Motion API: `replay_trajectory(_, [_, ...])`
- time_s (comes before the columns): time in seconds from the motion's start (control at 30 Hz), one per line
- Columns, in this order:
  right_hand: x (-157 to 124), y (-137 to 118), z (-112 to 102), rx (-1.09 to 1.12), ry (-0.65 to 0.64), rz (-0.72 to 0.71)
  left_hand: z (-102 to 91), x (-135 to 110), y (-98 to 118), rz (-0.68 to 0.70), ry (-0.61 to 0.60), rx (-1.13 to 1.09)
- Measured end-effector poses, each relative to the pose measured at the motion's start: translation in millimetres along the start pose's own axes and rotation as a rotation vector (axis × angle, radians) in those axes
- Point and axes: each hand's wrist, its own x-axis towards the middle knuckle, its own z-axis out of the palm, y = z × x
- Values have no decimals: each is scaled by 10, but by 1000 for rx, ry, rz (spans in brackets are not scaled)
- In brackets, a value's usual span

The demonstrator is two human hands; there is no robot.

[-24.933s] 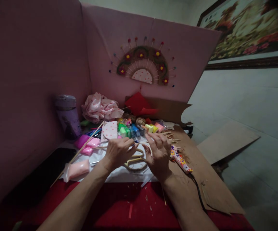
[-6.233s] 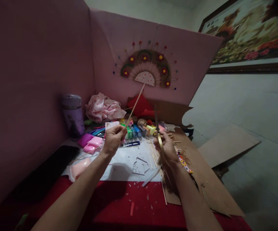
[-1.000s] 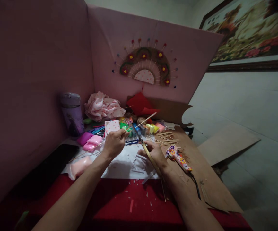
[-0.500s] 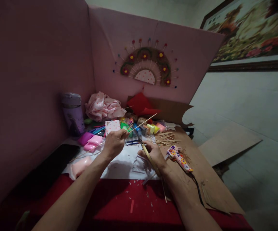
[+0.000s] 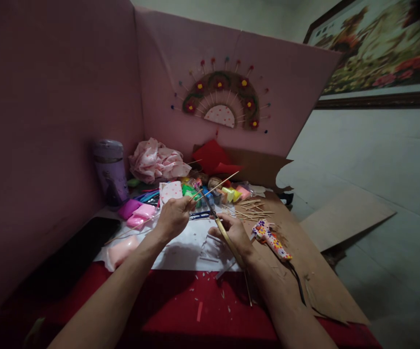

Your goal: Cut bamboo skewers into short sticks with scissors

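My left hand is closed around a thin wooden skewer, which points up and to the right. Behind that hand, a thin stick slants down to the left; whether it is the same skewer is hidden. My right hand grips a tool with a long tan handle and a narrow dark metal end. This metal end meets the skewer just beyond my left fingertips. Its exact kind is too dim to tell. Another thin stick extends below my right wrist.
Several loose skewers lie on brown cardboard, near a flower-patterned glue gun. Bagged coloured clay, a purple tumbler and crumpled dotted cloth stand left. A dark flat object lies front left. A decorated half-round fan hangs behind.
Both hands keep nearly the same place and grip. The tool's metal end has shifted very slightly against the skewer. Everything else stays put.
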Motion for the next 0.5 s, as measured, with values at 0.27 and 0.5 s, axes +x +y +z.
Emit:
replay_trajectory(0.27, [-14,-62,-7,-18,27,-10,23,-13,25,-28,28,1])
replay_trajectory(0.5, [2,-46,8,36,25,-8,46,-31,60,42,167,71])
